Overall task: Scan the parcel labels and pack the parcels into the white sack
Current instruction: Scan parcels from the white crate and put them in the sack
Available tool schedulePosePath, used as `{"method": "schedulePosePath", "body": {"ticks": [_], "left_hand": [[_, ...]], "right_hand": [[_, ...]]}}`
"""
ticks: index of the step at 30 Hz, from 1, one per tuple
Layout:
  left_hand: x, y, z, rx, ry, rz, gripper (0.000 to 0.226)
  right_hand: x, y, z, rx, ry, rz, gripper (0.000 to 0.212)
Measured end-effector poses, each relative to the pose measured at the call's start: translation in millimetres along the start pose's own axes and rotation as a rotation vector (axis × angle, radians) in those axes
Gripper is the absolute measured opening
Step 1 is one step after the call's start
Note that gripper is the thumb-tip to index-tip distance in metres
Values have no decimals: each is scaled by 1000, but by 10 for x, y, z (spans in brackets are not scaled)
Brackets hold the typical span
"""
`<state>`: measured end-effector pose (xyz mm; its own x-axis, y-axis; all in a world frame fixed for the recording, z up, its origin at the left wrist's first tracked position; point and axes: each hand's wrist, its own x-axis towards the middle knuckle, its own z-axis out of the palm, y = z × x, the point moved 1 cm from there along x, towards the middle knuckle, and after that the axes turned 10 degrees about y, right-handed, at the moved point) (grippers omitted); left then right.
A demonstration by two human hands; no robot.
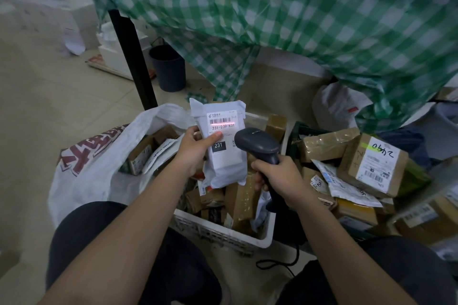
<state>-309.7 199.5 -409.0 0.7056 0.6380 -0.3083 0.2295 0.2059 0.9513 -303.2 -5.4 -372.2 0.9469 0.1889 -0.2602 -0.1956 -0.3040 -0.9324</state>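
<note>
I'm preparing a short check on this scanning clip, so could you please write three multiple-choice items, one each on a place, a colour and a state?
1. Where does the white sack lie?
A. left of the crate
B. on the table
C. behind the bin

2. What colour is the scan line on the label?
A. green
B. red
C. blue

3. What is the left hand doing?
A. resting empty
B. holding the scanner
C. gripping the parcel

Answers: 1 A, its open mouth sits beside the crate; 2 B, a red line crosses the barcode; 3 C, the thumb presses the label while the right hand holds the scanner.

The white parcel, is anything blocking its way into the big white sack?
Nothing visible does. The left hand holds the white parcel just right of the white sack, whose mouth gapes open with parcels already inside.
</note>
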Motion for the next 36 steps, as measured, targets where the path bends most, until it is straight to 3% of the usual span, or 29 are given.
{"method": "schedulePosePath", "body": {"ticks": [11,14,16,20,24,27,32,35,36], "left_hand": [[-38,-14,-157,-32,10,-7,53],[-12,-8,-281,-45,37,22,63],[51,2,-412,-50,69,55,74],[211,141,-761,-49,200,131,46],[531,239,-1132,32,359,267,58],[859,184,-1338,116,390,342,55],[1341,-141,-1303,535,335,572,70],[1489,-542,-1158,1080,324,643,66],[1522,-691,-1146,1262,268,587,65]], "right_hand": [[-63,-95,85,-5,-29,-11,21],[-19,-111,202,41,-18,17,15],[44,-139,319,67,14,23,14],[298,-261,679,88,67,24,15],[663,-387,1151,41,59,15,15],[949,-410,1448,8,46,27,15],[1208,-234,1759,-34,-5,58,14],[1283,-67,1789,-54,2,85,14],[1312,-28,1787,-57,8,94,15]]}}
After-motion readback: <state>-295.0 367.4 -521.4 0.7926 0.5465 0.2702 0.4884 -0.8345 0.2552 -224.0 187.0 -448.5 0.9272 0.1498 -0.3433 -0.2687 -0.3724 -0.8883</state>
